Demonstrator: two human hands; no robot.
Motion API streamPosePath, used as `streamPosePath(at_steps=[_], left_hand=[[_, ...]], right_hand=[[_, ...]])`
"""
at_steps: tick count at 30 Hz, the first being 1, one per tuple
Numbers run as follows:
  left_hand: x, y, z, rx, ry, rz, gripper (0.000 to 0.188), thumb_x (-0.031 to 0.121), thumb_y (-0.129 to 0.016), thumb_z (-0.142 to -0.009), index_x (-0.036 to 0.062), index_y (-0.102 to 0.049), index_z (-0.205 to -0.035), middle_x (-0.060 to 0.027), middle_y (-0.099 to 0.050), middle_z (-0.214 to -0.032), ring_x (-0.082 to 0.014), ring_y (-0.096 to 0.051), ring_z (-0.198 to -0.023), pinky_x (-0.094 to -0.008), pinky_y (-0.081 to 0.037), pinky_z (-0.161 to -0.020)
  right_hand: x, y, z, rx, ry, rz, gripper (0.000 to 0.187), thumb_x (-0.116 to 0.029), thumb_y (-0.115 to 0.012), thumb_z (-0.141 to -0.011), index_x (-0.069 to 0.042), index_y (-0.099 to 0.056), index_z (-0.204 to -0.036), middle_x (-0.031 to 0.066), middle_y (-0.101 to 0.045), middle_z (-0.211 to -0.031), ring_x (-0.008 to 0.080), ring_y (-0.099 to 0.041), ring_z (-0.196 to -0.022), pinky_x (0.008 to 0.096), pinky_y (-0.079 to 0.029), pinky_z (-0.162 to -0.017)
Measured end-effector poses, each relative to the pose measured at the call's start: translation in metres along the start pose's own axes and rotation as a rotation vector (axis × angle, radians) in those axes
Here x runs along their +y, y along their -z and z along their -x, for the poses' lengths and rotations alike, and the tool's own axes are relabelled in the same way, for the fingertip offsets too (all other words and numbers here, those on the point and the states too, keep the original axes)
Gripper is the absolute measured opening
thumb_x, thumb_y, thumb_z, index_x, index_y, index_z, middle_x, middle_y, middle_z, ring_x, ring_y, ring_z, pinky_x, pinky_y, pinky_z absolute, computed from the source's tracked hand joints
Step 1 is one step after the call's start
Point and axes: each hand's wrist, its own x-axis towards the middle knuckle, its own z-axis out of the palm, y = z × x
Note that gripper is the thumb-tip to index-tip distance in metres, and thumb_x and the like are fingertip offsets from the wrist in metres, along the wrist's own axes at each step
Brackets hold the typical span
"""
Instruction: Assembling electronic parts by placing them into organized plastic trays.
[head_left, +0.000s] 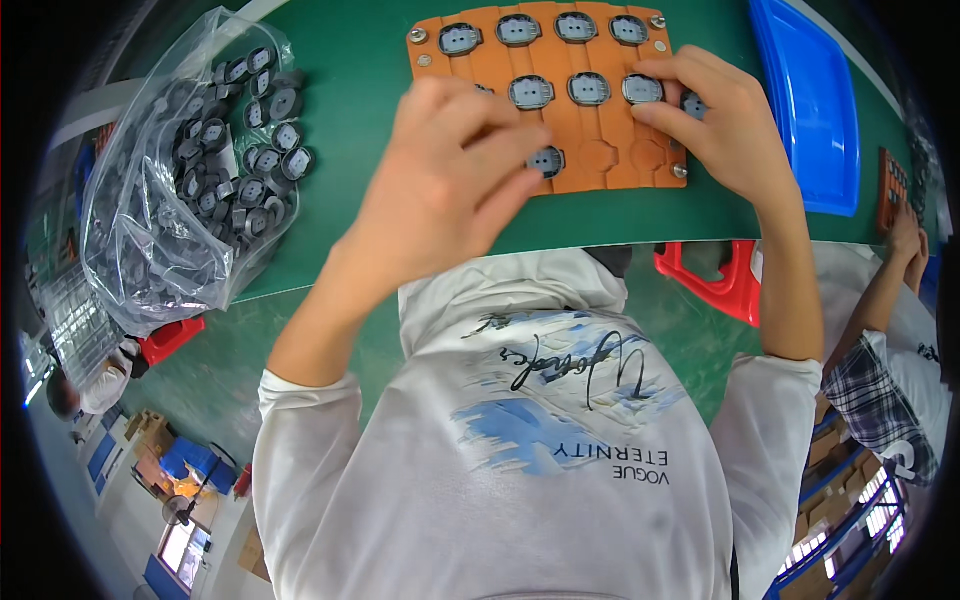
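Note:
An orange fixture tray (600, 120) lies in front of me, with rows of dark-rimmed grey rounded case parts, like small watch cases, in its slots. My left hand (450, 160) covers its left side, thumb and forefinger closed at the edges of a case part (547, 161) in the near row. To the right of that part, two near-row slots hold nothing. My right hand (725, 115) has its thumb and forefinger round a case part (642, 89) in the middle row. Another case part (692, 104) shows under that hand's curled fingers.
A clear plastic bag (150, 240) spills many loose case parts (250, 170) on the green table (345, 60) at left. A blue tray (815, 120) stands at right. Red stools (715, 285) sit below the table edge. Another person's hands (908, 240) work at far right.

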Motion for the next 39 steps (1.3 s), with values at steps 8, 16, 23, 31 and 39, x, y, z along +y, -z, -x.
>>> streamPosePath(at_steps=[8,16,23,31,39], left_hand=[[0.003,-0.019,0.013,0.039,-0.013,0.008,0.027,0.007,-0.08,-0.073,0.0053,-0.076,-0.099,-0.0054,-0.064,-0.107,-0.028,-0.055,-0.103,-0.0408,-0.047,-0.086],[0.007,-0.012,0.005,-0.18,0.079,-0.097,0.069,0.018,-0.083,-0.078,0.0026,-0.058,-0.14,-0.0105,-0.054,-0.15,-0.0362,-0.043,-0.142,-0.046,-0.039,-0.114],[0.01,-0.011,-0.002,0.032,0.036,-0.038,0.065,0.021,-0.084,-0.077,0.0032,-0.062,-0.136,-0.0111,-0.064,-0.134,-0.0342,-0.057,-0.128,-0.0435,-0.047,-0.104],[0.028,-0.033,-0.042,0.193,-0.082,0.083,0.023,0.012,-0.081,-0.077,0.0091,-0.076,-0.1,-0.0045,-0.067,-0.092,-0.026,-0.063,-0.083,-0.0379,-0.05,-0.074],[0.013,-0.041,-0.013,-0.003,-0.131,-0.135,0.033,0.009,-0.082,-0.075,0.0077,-0.076,-0.107,-0.0049,-0.066,-0.104,-0.0281,-0.056,-0.095,-0.0381,-0.048,-0.078]], right_hand=[[0.023,-0.01,0.007,0.074,0.059,-0.132,0.036,-0.009,-0.079,-0.082,-0.005,-0.075,-0.117,0.0033,-0.052,-0.079,0.0147,-0.052,-0.071,0.0285,-0.044,-0.066],[0.013,-0.009,0.006,0.111,0.072,-0.042,0.037,-0.013,-0.081,-0.081,-0.008,-0.076,-0.117,0.0033,-0.051,-0.078,0.0139,-0.053,-0.072,0.0275,-0.044,-0.066],[0.014,0.004,0.021,0.159,-0.069,-0.439,0.063,-0.052,-0.052,-0.104,-0.002,-0.057,-0.142,-0.0007,-0.053,-0.078,0.0111,-0.055,-0.077,0.0263,-0.047,-0.069],[-0.037,0.005,0.027,-0.217,-0.315,-1.166,0.082,-0.066,-0.027,-0.106,0.0,-0.041,-0.153,0.0067,-0.063,-0.118,0.0104,-0.052,-0.077,0.0246,-0.043,-0.071],[0.029,-0.022,0.045,0.384,-0.089,0.109,0.06,0.001,-0.053,-0.087,-0.008,-0.051,-0.147,0.014,-0.058,-0.131,0.0203,-0.059,-0.106,0.0338,-0.049,-0.096]])
